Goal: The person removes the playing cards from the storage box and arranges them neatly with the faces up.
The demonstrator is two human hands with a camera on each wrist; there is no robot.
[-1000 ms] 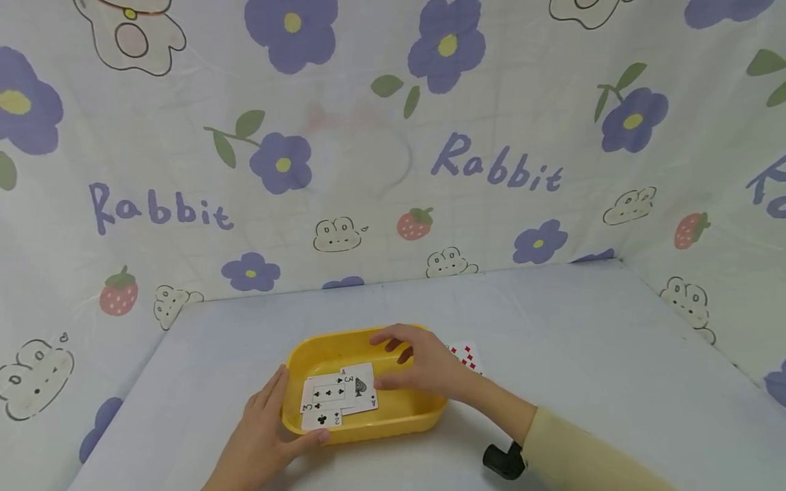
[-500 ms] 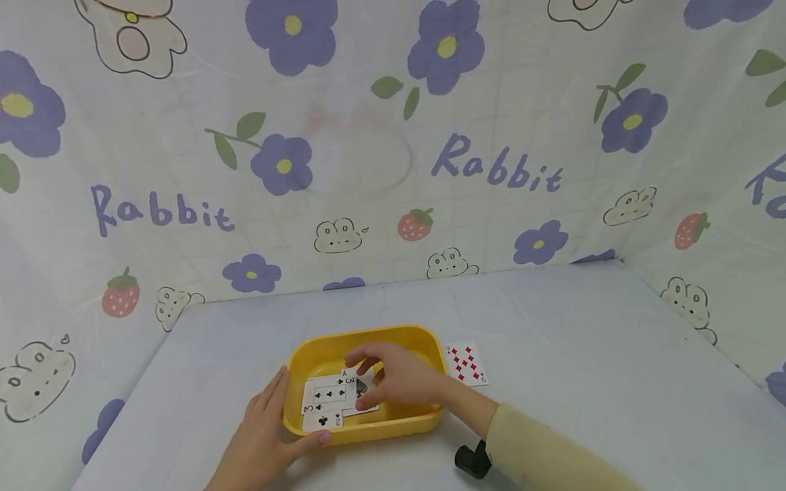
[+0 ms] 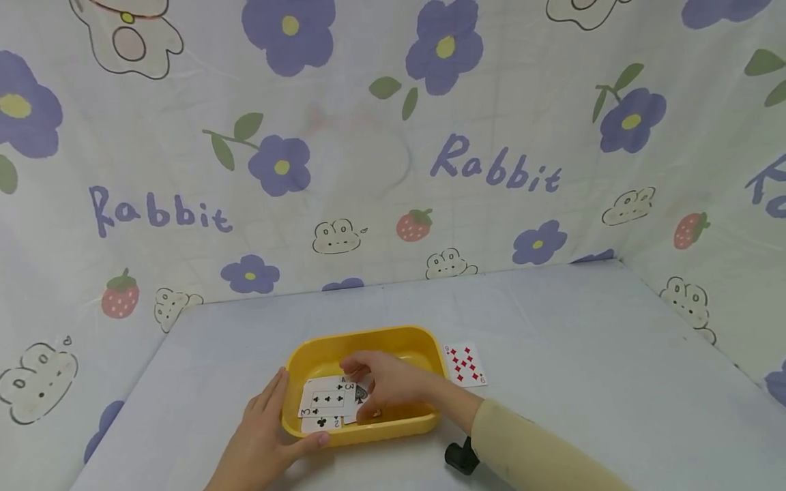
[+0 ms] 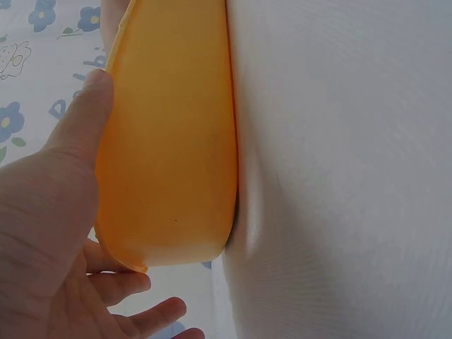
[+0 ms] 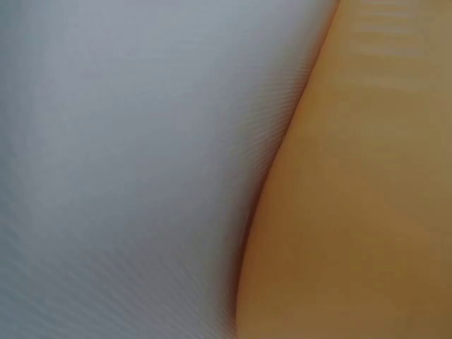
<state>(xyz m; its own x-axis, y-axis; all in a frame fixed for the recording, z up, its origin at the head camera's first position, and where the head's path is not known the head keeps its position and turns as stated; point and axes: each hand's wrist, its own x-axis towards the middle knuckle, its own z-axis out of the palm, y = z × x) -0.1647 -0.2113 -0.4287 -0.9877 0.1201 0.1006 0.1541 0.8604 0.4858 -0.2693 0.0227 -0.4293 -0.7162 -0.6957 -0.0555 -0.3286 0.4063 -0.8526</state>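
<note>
In the head view, a yellow plastic basin [image 3: 417, 426] holds several playing cards, among them a three of clubs [image 3: 325, 398] over a two of clubs [image 3: 321, 423]. The ace of spades [image 3: 361, 395] shows partly at their right. My left hand [image 3: 260, 426] holds the basin's left end, thumb at the front rim and fingers along the side; the left wrist view shows its thumb [image 4: 81, 120] against the rim. My right hand [image 3: 393, 382] reaches over the right wall and grips the cards around the ace, fingers at the far edge and thumb at the near one.
A nine of diamonds [image 3: 464, 365] lies face up on the white table [image 3: 583, 368], right of the basin. Below the right sleeve a black wrist device [image 3: 462, 457] shows. A patterned curtain [image 3: 368, 150] stands behind. The right wrist view shows only the basin's outer wall [image 5: 367, 212] and tabletop.
My right hand has moved left and down onto the cards, its fingers closing in around the ace. The cards have shifted slightly, and the nine of diamonds is uncovered. My left hand stays put.
</note>
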